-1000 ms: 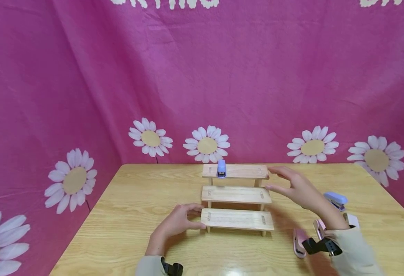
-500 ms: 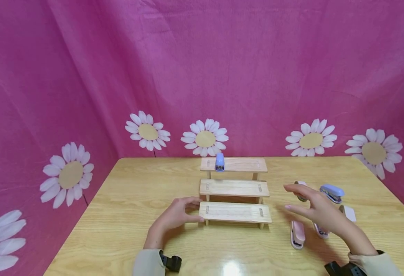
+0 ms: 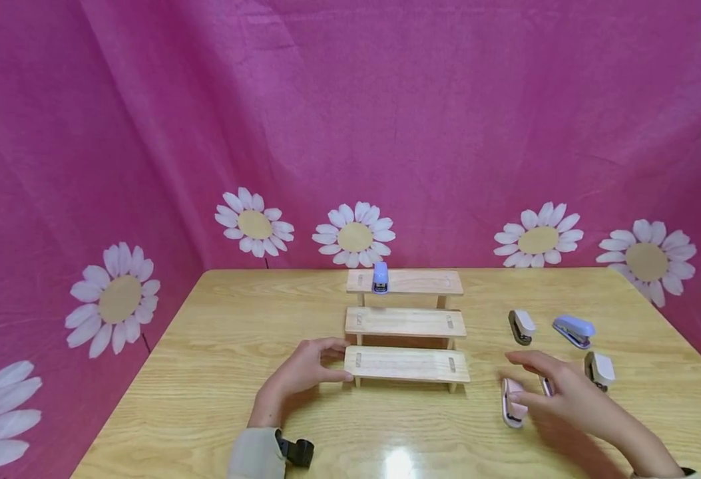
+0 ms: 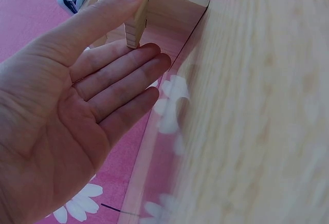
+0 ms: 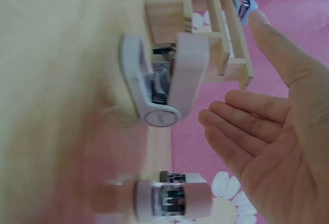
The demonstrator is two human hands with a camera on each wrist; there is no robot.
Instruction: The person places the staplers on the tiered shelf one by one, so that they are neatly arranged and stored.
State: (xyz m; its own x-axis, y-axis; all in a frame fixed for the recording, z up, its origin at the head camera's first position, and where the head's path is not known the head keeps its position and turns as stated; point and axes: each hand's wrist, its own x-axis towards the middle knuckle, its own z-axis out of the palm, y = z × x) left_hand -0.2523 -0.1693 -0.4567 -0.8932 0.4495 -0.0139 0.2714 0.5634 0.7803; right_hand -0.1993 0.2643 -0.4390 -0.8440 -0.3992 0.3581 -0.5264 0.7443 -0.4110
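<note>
A three-step wooden display stand (image 3: 407,364) rests on the table. My left hand (image 3: 302,369) holds the left end of its lowest step, thumb at the front corner and fingers by the back corner. In the left wrist view, the left thumb (image 4: 110,11) lies against the step's end. My right hand (image 3: 572,396) hovers with parted fingers over a pink stapler (image 3: 513,402), nothing in its grasp. The right wrist view shows this stapler (image 5: 190,75) beside the open palm (image 5: 288,152). A blue stapler (image 3: 381,277) stands on the top step's left part.
Right of the stand lie a white stapler (image 3: 522,324), a blue stapler (image 3: 574,330) and another white stapler (image 3: 599,370). A second pink stapler (image 3: 546,386) is mostly hidden behind my right hand. A pink flowered cloth (image 3: 434,133) hangs behind the table.
My right hand has left the stand's right side and moved right and down to the pink stapler. My left hand stays at the lowest step. The head view has tilted down slightly.
</note>
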